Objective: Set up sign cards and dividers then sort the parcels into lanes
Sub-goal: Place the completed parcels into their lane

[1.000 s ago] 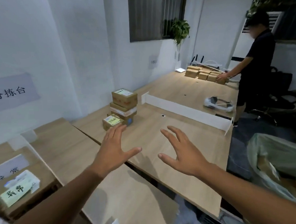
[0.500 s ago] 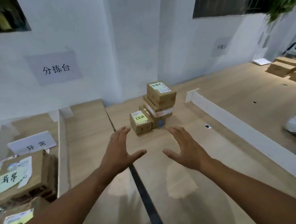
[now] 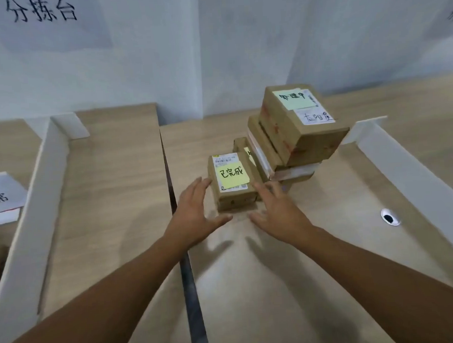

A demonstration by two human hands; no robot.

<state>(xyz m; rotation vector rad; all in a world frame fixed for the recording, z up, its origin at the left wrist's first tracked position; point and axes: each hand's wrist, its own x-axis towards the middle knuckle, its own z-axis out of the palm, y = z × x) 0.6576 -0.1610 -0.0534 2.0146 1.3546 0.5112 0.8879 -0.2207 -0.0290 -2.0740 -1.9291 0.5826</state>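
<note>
My left hand (image 3: 193, 215) and right hand (image 3: 277, 210) spread open beside the small parcel (image 3: 232, 182) (yellow note on top), grasping nothing, on the wooden table (image 3: 278, 286) below a white wall (image 3: 161, 56).

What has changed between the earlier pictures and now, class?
Both hands moved forward: the left hand and right hand now flank the small parcel, fingers at its sides, not yet lifting. The parcel stack and dividers stayed put.

Even, cool indoor light falls from above. Both hands cast soft double shadows on the wooden table (image 3: 291, 286) beneath them. The picture is slightly soft throughout, with wide-angle bending at the edges and no strong glare.
</note>
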